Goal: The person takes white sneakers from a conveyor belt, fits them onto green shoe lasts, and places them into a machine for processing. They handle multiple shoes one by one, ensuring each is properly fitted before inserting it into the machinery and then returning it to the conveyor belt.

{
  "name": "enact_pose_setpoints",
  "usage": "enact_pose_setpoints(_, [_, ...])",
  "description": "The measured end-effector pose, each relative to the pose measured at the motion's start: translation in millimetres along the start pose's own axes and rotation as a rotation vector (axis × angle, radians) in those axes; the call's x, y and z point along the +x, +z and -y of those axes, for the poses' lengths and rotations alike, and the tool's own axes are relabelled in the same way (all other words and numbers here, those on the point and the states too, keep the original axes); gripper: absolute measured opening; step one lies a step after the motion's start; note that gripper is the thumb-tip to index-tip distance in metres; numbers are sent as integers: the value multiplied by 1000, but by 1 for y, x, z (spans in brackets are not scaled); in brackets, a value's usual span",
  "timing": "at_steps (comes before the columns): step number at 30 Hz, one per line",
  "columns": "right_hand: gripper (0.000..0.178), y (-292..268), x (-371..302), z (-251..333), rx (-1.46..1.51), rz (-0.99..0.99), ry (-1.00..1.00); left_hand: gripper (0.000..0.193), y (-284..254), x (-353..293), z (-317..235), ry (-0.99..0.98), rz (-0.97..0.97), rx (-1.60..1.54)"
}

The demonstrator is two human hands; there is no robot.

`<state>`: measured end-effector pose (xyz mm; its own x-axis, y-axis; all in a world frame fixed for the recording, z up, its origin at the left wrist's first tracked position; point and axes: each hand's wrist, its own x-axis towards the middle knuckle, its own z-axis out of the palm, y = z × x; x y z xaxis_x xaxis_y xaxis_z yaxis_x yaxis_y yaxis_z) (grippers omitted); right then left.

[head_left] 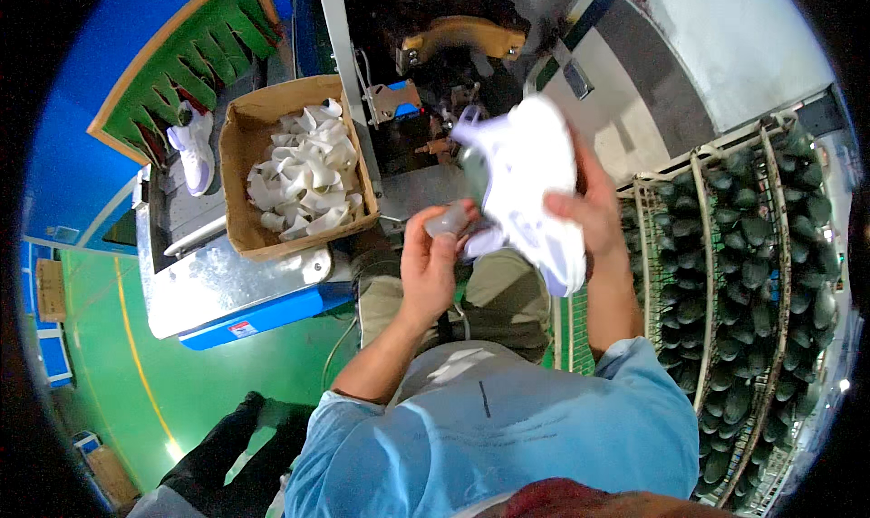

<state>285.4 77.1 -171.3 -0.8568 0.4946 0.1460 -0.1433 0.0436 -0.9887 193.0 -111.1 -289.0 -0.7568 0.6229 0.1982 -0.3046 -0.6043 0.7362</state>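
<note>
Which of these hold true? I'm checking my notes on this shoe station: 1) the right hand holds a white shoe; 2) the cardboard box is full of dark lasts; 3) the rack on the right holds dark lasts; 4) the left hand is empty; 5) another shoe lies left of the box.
1) The right hand holds a white shoe: true.
2) False: the cardboard box holds white curled pieces.
3) The rack holds dark lasts: true.
4) False: the left hand has a grip on a grey last at the shoe.
5) Another shoe lies left of the box: true.
</note>
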Motion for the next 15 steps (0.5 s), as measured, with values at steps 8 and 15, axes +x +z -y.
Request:
enact_pose_setpoints(8, [90, 24, 98, 67, -587, -144, 1, 33, 35, 67, 2, -133, 94, 21])
enact_pose_setpoints(15, [94, 21, 168, 52, -1148, -14, -6, 37, 49, 100, 39, -222, -19, -286])
